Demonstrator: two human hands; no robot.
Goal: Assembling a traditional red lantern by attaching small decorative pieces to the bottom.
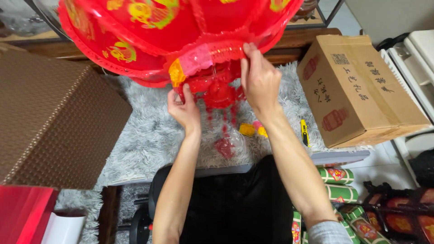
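A shaggy grey rug [149, 135] covers the desk [339, 157] under both hands, and a dark wooden ledge runs along the far side, beyond the fingers. To the right of the right hand lies a closed cardboard box [357, 90], tilted on the desk's corner; between it and the right forearm rests a yellow utility knife [304, 132]. To the left of the left hand stands a large brown woven box [49, 122]. Lower right, beside the right elbow, green printed packs [337, 176] are stacked on the floor.

The red lantern [149, 31] hangs just above the hands, filling the top of the view. Its round body spreads wide, and its long axis runs up and down, with the bottom end and its red tassels [221, 101] pointing down toward the desk.

The left hand [183, 108] is closed around the lantern's bottom fitting from below. The right hand [258, 79] pinches the red lace trim at the lower rim, fingers curled over its edge.
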